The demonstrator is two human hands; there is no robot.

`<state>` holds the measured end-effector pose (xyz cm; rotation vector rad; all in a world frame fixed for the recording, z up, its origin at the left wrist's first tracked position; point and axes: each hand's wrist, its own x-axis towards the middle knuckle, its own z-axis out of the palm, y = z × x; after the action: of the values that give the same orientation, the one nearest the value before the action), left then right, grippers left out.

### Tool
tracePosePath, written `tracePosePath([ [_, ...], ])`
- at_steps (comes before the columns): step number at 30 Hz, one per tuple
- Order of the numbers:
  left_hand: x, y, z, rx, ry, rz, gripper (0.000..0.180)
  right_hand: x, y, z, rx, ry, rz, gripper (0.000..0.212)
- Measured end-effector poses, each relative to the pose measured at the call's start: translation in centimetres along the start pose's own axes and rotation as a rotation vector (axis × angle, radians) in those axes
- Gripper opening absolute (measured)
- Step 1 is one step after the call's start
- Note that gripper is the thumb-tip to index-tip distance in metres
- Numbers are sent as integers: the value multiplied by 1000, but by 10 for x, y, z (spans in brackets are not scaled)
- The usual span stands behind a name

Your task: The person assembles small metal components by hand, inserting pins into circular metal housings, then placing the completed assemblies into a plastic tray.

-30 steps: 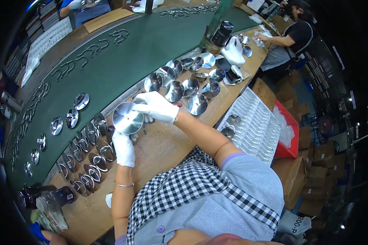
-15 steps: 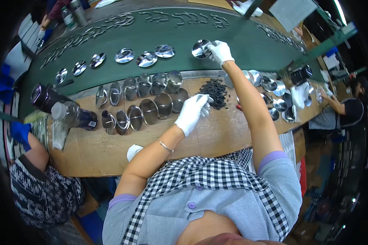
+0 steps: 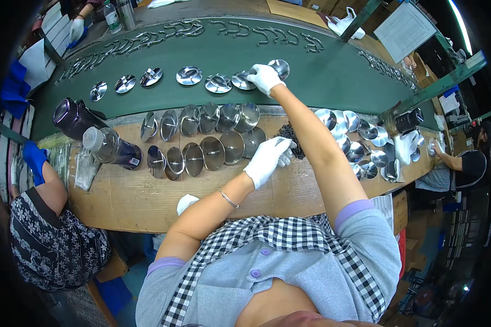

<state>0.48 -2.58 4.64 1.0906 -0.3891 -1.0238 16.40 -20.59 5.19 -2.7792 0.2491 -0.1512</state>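
Observation:
My right hand (image 3: 265,80), in a white glove, reaches over the green belt. Its fingers are closed at the right edge of a round polished metal lid (image 3: 242,80). Just beyond that hand, to the right, another shiny lid (image 3: 280,67) lies on the belt. My left hand (image 3: 269,161), gloved as well, hovers low over the wooden table with its fingers curled together; what they hold, if anything, is hidden. Beside its fingertips is a pile of small black parts (image 3: 289,133), partly covered by my right forearm. Two rows of lids (image 3: 213,152) stand on edge left of the pile.
Several lids with bar handles (image 3: 189,76) lie along the belt (image 3: 333,82), with curved metal handles (image 3: 183,28) at its far side. A dark flask (image 3: 73,117) and a clear bottle (image 3: 110,146) stand left. More lids (image 3: 377,158) crowd the right, where a co-worker (image 3: 463,166) works.
My right hand has let go of the lid it held, leaving it on the belt, and shifted left to the neighbouring lid, which sits slightly nearer. The whole view has shifted; my left hand stays curled.

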Motion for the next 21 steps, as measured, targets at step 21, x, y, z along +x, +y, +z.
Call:
tracePosePath([
  [21, -3, -2, 11, 107, 117, 137, 35, -274, 5, -72, 803, 325, 356, 27],
])
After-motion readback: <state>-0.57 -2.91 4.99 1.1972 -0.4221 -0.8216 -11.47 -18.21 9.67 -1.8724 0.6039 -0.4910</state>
